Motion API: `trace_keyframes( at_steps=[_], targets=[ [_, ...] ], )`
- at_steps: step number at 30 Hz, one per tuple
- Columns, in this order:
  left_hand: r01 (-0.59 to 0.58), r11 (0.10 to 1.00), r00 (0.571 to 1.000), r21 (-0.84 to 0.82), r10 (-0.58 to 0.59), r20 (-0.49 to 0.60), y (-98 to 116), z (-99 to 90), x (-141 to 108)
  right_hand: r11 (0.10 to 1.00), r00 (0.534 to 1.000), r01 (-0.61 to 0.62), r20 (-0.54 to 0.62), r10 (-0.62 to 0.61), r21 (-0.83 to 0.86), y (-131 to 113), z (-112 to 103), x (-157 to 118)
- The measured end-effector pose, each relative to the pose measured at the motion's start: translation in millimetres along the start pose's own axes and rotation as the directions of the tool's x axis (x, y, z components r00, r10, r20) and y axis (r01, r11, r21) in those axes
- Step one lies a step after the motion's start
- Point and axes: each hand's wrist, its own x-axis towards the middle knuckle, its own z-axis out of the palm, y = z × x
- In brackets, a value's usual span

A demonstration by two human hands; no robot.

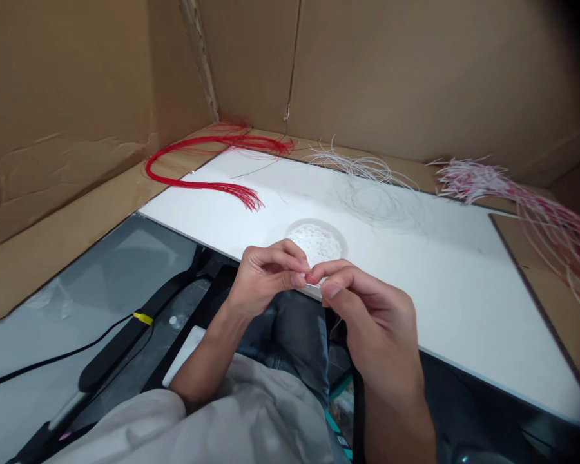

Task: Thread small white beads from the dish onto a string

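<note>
My left hand (pixel 265 278) and my right hand (pixel 372 306) meet fingertip to fingertip over my lap, at the near edge of the table. Thumb and forefinger of the left pinch a small white piece (pixel 303 276), mostly covered by the fingertips. My right hand is closed in a pinch on a thin wire (pixel 321 281), of which only a short bit shows between the hands. Just beyond them stands a round shallow dish (pixel 343 237) holding many small white pieces (pixel 316 240).
On the white table (pixel 464 283) lie a curved bundle of red wires (pixel 193 183), loose white wires (pixel 367 167) and a coil of pale wire (pixel 381 203). Red and white wires with white ends (pixel 478 180) spread at the right. Cardboard walls (pixel 391 71) surround the table's back.
</note>
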Motion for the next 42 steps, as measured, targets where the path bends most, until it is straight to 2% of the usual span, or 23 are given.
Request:
trace_keyframes(
  at_steps=[9,17,22,31,42],
  targets=[
    [-0.033,0.999,0.999,0.023,0.032,0.030,-0.1,-1.3,-0.5,1.000,1.000,-0.009,-0.007,0.009,0.012,0.9,-0.1,-0.7],
    [-0.067,0.995,0.998,0.069,0.066,0.025,-1.5,-1.9,-0.3,0.998,0.999,0.038,-0.026,-0.040,-0.052,0.5,1.1,-0.4],
    [-0.094,0.989,0.995,0.118,0.090,0.036,0.9,-1.9,-0.2,0.998,0.999,0.021,-0.033,-0.024,-0.065,0.2,1.4,0.7],
    [-0.048,0.988,0.998,0.144,0.052,-0.020,1.2,-1.7,-0.5,0.999,0.999,0.004,-0.046,-0.006,-0.049,1.0,1.8,-0.1],
    [-0.081,0.988,0.997,0.131,0.080,0.011,0.3,-3.1,-2.5,0.989,0.993,0.054,-0.099,-0.067,-0.136,-0.9,6.5,-0.7]
  ],
)
